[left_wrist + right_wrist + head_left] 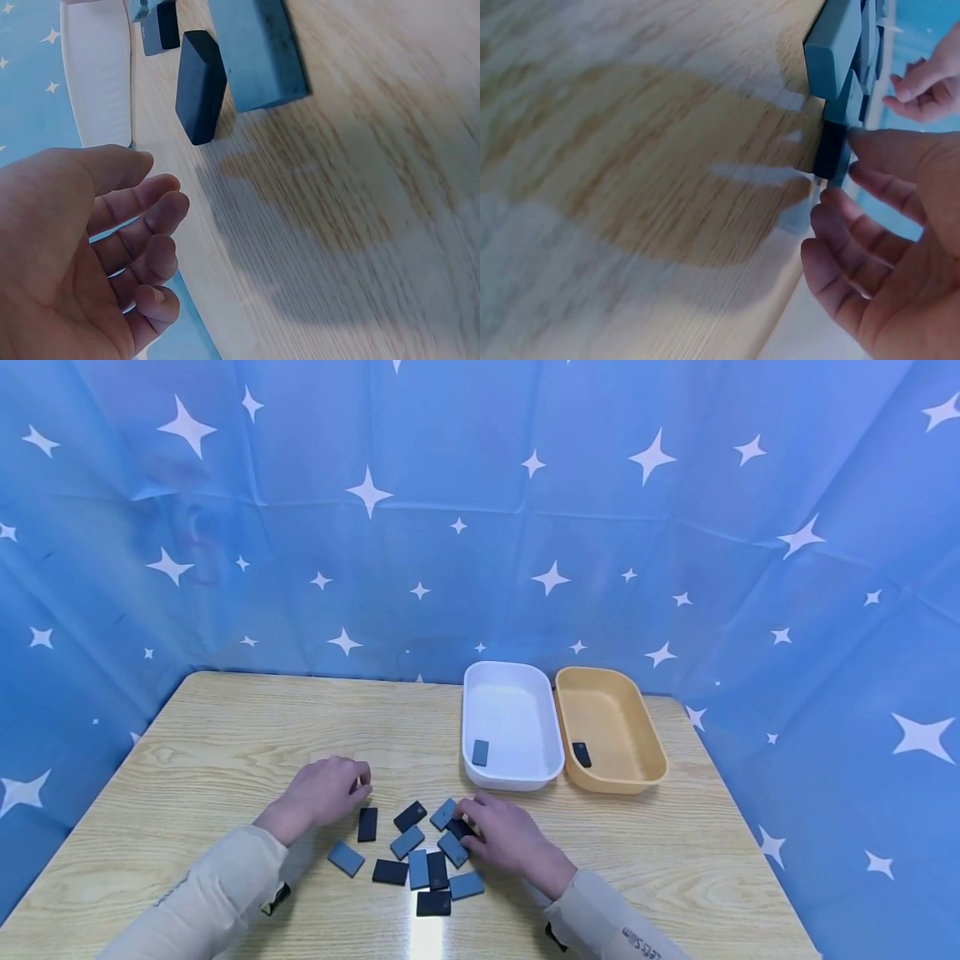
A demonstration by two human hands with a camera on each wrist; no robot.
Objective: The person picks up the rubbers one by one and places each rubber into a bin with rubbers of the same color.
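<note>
Several small flat rectangular blocks, some black and some blue-grey, lie loosely grouped on the table. My right hand is at the right side of the group, thumb and index finger at either side of a black block, pinching it among its neighbours; the fingers partly hide it in the head view. A blue-grey block and another blue-grey block lie beside it. My left hand hovers with loosely curled fingers, holding nothing, near a black block. A blue-grey block lies nearer me.
Behind the blocks stands a white bin with one blue-grey block inside. Touching or close to its right is an orange bin with one black block. A blue star-patterned curtain hangs behind the wooden table.
</note>
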